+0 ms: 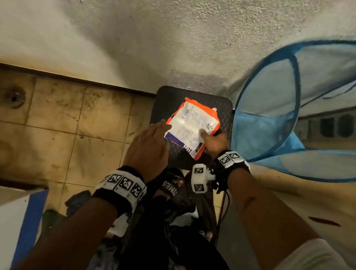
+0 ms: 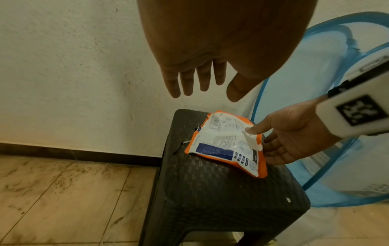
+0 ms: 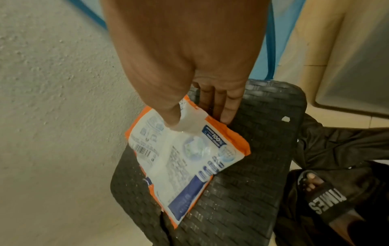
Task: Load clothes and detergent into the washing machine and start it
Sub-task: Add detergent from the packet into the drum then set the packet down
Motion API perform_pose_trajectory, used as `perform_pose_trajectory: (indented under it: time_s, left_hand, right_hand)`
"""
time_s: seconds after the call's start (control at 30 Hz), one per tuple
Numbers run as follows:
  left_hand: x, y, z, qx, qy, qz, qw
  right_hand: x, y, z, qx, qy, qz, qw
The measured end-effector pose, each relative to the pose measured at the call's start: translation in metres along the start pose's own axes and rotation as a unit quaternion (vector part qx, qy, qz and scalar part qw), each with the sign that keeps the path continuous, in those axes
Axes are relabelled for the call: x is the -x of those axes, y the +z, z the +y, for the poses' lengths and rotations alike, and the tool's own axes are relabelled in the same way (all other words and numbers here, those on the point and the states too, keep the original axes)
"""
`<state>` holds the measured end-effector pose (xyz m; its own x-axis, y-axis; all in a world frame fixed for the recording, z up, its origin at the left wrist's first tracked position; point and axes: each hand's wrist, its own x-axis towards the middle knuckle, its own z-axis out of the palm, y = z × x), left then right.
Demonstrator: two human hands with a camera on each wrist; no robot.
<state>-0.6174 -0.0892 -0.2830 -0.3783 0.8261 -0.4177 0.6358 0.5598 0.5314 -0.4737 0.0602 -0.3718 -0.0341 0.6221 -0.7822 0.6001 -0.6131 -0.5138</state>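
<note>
An orange and white detergent packet (image 1: 191,127) (image 2: 223,143) (image 3: 183,159) lies printed side up on a dark woven stool (image 1: 167,99) (image 2: 210,191) (image 3: 252,183) against the wall. My right hand (image 1: 213,141) (image 2: 258,141) (image 3: 200,121) pinches the packet's right edge, thumb on top and fingers beneath, and that edge is slightly raised. My left hand (image 1: 150,145) (image 2: 210,93) hovers open just left of the packet, fingers straight and spread, touching nothing.
A blue mesh laundry hamper (image 1: 295,102) (image 2: 294,93) leans right of the stool. A beige surface (image 1: 318,202) lies at the right, a white box with a blue edge (image 1: 2,215) at lower left. Dark clothing and my sandalled foot (image 3: 320,199) are below the stool. A drain (image 1: 14,97) sits in the tiled floor.
</note>
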Motion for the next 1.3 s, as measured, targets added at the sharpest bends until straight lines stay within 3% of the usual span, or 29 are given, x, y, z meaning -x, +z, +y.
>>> perform_pose_trajectory:
  time_s: [0.1, 0.3, 0.4, 0.57, 0.8, 0.9, 1.0, 1.1, 1.17, 1.23, 1.27, 1.3]
  left_hand:
    - [0.006, 0.004, -0.008, 0.014, -0.021, -0.013, 1.0]
    - [0.017, 0.009, -0.024, 0.027, -0.042, -0.017, 0.999]
    - [0.022, 0.008, -0.025, 0.04, -0.047, -0.017, 0.998]
    - [0.035, 0.003, -0.019, 0.076, -0.045, -0.014, 0.996]
    - [0.056, -0.032, 0.006, 0.084, -0.044, -0.02, 0.995]
    - [0.06, -0.059, 0.025, 0.096, -0.034, 0.008, 0.995]
    - [0.066, -0.084, 0.063, 0.178, -0.042, 0.005, 0.983]
    - [0.056, -0.086, 0.092, 0.317, -0.101, -0.066, 0.941]
    - [0.031, -0.072, 0.1, 0.448, -0.119, -0.203, 0.863]
    - [0.026, -0.084, 0.145, 0.567, -0.101, -0.247, 0.78]
    - [0.032, -0.09, 0.178, 0.604, -0.123, -0.29, 0.732]
    - [0.036, -0.088, 0.21, 0.579, -0.149, -0.324, 0.733]
  right_hand:
    - [-0.008, 0.0, 0.005, -0.009, 0.046, -0.021, 0.999]
    - [0.007, -0.001, 0.008, -0.032, 0.054, -0.024, 0.998]
    - [0.021, -0.003, 0.017, 0.011, -0.011, 0.01, 1.0]
    - [0.063, -0.02, 0.021, 0.098, -0.154, 0.008, 0.983]
    - [0.119, -0.076, 0.001, 0.141, -0.277, 0.043, 0.949]
    - [0.148, -0.104, -0.018, 0.122, -0.324, 0.059, 0.936]
    - [0.183, -0.137, -0.035, 0.103, -0.327, 0.086, 0.936]
    - [0.221, -0.172, -0.047, 0.063, -0.328, 0.126, 0.934]
    - [0.243, -0.198, -0.049, 0.02, -0.336, 0.15, 0.93]
    - [0.265, -0.226, -0.046, -0.034, -0.342, 0.172, 0.923]
    - [0.276, -0.238, -0.042, -0.058, -0.341, 0.179, 0.921]
    - [0.289, -0.255, -0.04, -0.075, -0.341, 0.193, 0.917]
